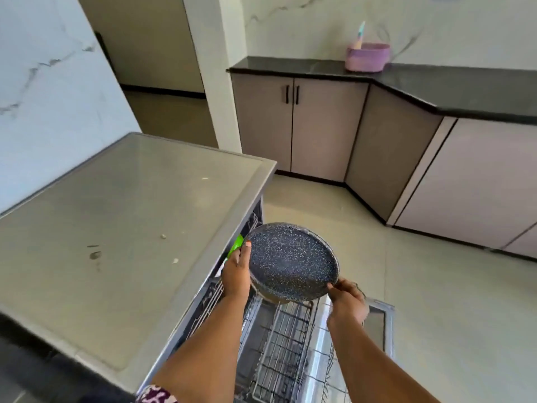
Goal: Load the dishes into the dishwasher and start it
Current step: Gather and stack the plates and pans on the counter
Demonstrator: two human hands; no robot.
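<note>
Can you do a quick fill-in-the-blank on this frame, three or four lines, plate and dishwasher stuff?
1. The speckled plate is held by ____ hands, the left hand and the right hand.
2. The plate is held above the pulled-out ____ of the dishwasher.
3. Behind the left hand, a ____-coloured item shows inside the dishwasher.
4. On the dark countertop stands a ____ container.

Missing words: both; rack; green; pink

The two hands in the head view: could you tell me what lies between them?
The speckled dark plate, gripped by left hand and right hand.
</note>
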